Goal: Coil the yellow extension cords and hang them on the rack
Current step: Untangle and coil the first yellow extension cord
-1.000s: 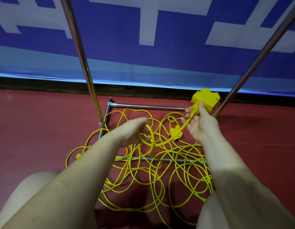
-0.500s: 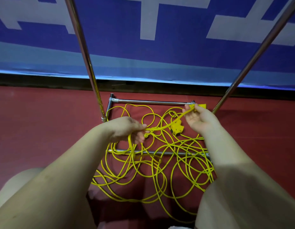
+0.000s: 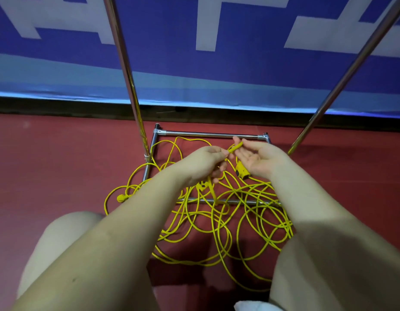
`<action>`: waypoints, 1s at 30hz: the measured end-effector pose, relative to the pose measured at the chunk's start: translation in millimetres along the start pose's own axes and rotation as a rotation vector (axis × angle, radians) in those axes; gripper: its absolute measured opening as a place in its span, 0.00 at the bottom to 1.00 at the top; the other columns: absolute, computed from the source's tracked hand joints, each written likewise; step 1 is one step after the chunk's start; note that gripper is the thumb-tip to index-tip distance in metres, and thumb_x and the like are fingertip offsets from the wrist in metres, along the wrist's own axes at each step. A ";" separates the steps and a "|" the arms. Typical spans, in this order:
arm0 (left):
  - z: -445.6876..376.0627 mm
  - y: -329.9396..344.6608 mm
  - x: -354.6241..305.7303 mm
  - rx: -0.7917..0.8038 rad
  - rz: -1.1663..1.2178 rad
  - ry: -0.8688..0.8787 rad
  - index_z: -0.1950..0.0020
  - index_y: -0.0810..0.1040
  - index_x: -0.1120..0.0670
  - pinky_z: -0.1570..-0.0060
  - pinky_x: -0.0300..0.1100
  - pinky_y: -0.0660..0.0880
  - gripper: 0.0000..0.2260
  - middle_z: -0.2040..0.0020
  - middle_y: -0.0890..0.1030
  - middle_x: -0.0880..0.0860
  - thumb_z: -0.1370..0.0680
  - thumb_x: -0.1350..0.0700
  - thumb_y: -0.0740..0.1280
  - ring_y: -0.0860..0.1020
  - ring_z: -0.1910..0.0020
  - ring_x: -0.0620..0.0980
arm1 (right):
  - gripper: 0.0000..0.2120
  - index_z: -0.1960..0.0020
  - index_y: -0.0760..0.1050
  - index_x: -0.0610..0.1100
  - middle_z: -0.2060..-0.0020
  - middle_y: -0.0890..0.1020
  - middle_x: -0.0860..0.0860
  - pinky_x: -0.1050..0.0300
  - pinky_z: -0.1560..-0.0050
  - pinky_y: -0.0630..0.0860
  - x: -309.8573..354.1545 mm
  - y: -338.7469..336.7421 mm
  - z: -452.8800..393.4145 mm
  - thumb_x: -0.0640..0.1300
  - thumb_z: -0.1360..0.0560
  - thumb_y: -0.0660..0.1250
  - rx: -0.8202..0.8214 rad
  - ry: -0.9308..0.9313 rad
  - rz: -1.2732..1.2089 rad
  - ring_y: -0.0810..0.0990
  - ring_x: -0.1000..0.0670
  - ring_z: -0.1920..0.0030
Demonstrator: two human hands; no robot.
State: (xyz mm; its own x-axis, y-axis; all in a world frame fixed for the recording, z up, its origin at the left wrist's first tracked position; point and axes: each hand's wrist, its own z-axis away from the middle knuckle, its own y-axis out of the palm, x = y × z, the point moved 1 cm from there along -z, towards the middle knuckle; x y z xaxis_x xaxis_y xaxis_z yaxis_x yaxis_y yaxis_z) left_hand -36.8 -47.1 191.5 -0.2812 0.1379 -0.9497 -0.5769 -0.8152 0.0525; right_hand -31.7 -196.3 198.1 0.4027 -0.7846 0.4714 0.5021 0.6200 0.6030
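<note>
The yellow extension cords (image 3: 217, 221) lie in a loose tangle on the red floor (image 3: 60, 164), draped over the chrome base bars of the rack (image 3: 205, 134), whose two poles rise on either side. The left hand (image 3: 203, 162) has its fingers curled round a stretch of cord, which runs down from the fist into the tangle. The right hand (image 3: 259, 158) is palm-up with fingers loosely spread, fingertips pinching the cord's upper end, a yellow socket block (image 3: 241, 171) just beside the palm.
</note>
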 end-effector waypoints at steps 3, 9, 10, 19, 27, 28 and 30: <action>-2.3 -3.8 0.3 0.035 -0.104 -0.022 0.55 0.73 0.54 0.77 0.33 0.67 0.12 0.74 0.68 0.47 0.16 0.57 0.53 0.63 0.78 0.41 | 0.08 0.57 0.71 0.32 0.76 0.80 0.42 0.58 0.53 0.77 11.7 -1.2 -2.6 0.31 0.21 0.57 -0.095 -0.091 0.022 0.81 0.50 0.55; -8.7 -11.7 -13.5 0.143 -0.259 -0.066 0.55 0.73 0.56 0.70 0.35 0.74 0.11 0.66 0.76 0.54 0.17 0.60 0.53 0.77 0.73 0.44 | 0.07 0.56 0.71 0.33 0.71 0.82 0.45 0.62 0.49 0.76 32.4 -20.8 -23.6 0.31 0.21 0.57 -0.172 -0.260 -0.054 0.83 0.53 0.65; -11.3 -11.9 -15.9 0.146 -0.234 -0.059 0.54 0.72 0.57 0.69 0.35 0.76 0.11 0.65 0.77 0.54 0.17 0.61 0.53 0.79 0.72 0.45 | 0.07 0.56 0.71 0.34 0.69 0.83 0.45 0.62 0.50 0.77 31.9 -23.5 -26.3 0.33 0.21 0.57 -0.179 -0.254 -0.028 0.84 0.52 0.61; -52.7 -15.8 -30.8 -0.180 0.565 0.023 0.53 0.73 0.60 0.66 0.40 0.81 0.09 0.66 0.81 0.53 0.18 0.64 0.54 0.83 0.67 0.47 | 0.09 0.48 0.74 0.52 0.48 0.80 0.53 0.56 0.41 0.70 -8.5 -5.0 2.2 0.54 0.26 0.66 0.310 -0.066 1.397 0.76 0.54 0.42; -80.4 -17.3 0.6 -0.226 0.272 -0.132 0.45 0.72 0.55 0.46 0.44 0.69 0.07 0.52 0.79 0.50 0.17 0.57 0.55 0.77 0.51 0.49 | 0.04 0.50 0.72 0.43 0.61 0.80 0.46 0.62 0.59 0.78 8.9 -12.7 -23.1 0.41 0.20 0.59 0.113 -0.395 1.312 0.80 0.52 0.64; -79.3 -13.5 5.1 -0.201 0.150 -0.178 0.42 0.73 0.55 0.43 0.46 0.67 0.10 0.53 0.79 0.50 0.17 0.53 0.55 0.76 0.50 0.50 | 0.04 0.49 0.72 0.42 0.61 0.81 0.46 0.56 0.55 0.79 11.3 -11.6 -24.6 0.42 0.20 0.59 0.083 -0.369 1.219 0.80 0.49 0.62; -74.8 -6.5 14.0 -0.122 -0.063 -0.249 0.40 0.75 0.53 0.43 0.47 0.67 0.17 0.54 0.80 0.49 0.17 0.46 0.52 0.76 0.51 0.49 | 0.05 0.50 0.72 0.42 0.64 0.81 0.47 0.54 0.57 0.80 13.6 -9.2 -26.0 0.41 0.20 0.59 0.045 -0.301 1.020 0.81 0.48 0.62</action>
State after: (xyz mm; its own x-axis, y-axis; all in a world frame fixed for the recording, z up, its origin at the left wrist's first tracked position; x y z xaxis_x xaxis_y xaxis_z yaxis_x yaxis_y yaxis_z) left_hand 20.4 -82.0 154.7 -0.4361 0.3117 -0.8442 -0.5069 -0.8602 -0.0557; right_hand -10.9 -212.5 182.2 0.4082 0.1330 0.9032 0.0027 0.9892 -0.1469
